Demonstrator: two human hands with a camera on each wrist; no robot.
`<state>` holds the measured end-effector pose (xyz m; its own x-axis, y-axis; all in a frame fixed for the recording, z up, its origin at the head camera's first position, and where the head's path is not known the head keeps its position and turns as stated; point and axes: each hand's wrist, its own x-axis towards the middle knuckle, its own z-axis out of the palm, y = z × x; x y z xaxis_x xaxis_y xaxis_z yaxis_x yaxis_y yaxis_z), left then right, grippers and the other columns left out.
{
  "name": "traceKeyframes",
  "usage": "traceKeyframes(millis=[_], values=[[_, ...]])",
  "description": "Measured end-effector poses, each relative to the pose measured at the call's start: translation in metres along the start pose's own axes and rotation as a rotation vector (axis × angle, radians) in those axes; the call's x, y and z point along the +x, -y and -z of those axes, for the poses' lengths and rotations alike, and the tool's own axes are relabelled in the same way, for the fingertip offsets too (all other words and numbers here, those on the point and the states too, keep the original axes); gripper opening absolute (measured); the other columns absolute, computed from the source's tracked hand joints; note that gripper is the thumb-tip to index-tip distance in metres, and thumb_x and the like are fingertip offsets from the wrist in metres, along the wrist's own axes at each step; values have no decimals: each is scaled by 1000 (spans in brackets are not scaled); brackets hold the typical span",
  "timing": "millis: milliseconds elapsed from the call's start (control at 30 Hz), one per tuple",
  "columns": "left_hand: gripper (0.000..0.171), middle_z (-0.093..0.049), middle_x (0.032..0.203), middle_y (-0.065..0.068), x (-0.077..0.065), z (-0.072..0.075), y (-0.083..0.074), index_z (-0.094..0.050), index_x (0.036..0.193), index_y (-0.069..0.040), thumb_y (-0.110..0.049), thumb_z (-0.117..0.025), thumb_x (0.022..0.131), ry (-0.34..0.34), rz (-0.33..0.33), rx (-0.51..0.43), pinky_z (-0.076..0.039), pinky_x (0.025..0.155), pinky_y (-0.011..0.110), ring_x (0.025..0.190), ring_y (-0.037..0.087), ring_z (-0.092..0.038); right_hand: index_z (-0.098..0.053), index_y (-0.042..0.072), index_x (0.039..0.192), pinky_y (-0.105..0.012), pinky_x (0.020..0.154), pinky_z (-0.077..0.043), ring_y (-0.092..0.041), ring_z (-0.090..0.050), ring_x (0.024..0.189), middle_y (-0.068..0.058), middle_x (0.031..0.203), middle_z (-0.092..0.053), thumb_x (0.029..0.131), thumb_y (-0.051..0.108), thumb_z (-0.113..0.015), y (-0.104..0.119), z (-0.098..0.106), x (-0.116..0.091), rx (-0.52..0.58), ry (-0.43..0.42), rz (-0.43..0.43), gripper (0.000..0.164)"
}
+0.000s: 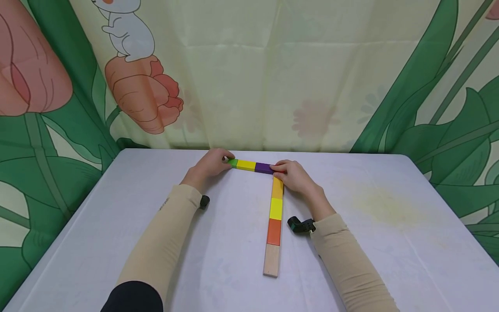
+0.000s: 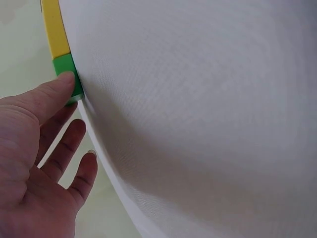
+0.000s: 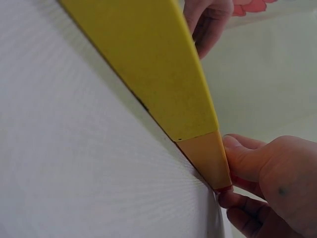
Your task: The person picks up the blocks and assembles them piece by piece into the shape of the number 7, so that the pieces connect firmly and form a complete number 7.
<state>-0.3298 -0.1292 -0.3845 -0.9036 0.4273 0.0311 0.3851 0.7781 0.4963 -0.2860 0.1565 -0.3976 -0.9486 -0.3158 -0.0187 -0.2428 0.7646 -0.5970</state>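
Note:
Toy blocks lie end to end in two rows that meet at a corner. At the back row's left end, my left hand (image 1: 210,165) pinches a green block (image 2: 66,68), thumb on its near face. Beside it come a yellow block (image 1: 246,165) and a purple block (image 1: 264,168). My right hand (image 1: 299,178) holds a mostly hidden red block (image 3: 224,189) at the corner between thumb and fingers. From there a second row runs toward me: a light orange block (image 1: 277,188), another yellow block (image 1: 276,209), an orange-red block (image 1: 273,232) and a plain wood block (image 1: 271,260).
A white cloth covers the table (image 1: 370,260), whose far edge lies just behind the back row. Behind it hangs a printed curtain (image 1: 249,86) with plants, a carrot and a rabbit. Dark wrist cameras (image 1: 301,225) sit at both cuffs.

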Motion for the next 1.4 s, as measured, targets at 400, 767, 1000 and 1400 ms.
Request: traceKeyframes(millis=[400,767,1000,1400], values=[[32,-68,120,13,1,0,-2,-70,125,-2,-5,-70,93,9,29,10,-46,96,40,108,29,-56,-61,9,138,-50,113,-34,-38,-44,133,-18,141,-55,101,10,-61,-1,0,0,-8,-1,18,37],[33,-66,125,12,-1,0,-4,-69,127,-3,-7,-70,94,11,54,-4,-46,99,41,112,30,-56,-62,9,138,-51,113,-33,-38,-46,132,-17,139,-56,101,12,-62,-3,1,0,-31,-6,45,37],[33,-64,128,14,-3,0,-1,-69,127,-3,-7,-71,94,-4,43,-24,-45,101,43,115,32,-56,-62,10,139,-51,113,-34,-37,-46,132,-17,139,-56,101,14,-62,-5,2,0,-26,-3,58,37],[39,-62,131,15,-3,-1,-1,-66,131,-2,-11,-72,94,7,39,-40,-45,102,43,116,33,-56,-62,13,140,-50,113,-35,-35,-46,133,-15,141,-55,101,18,-63,-5,3,-2,8,2,27,39]])
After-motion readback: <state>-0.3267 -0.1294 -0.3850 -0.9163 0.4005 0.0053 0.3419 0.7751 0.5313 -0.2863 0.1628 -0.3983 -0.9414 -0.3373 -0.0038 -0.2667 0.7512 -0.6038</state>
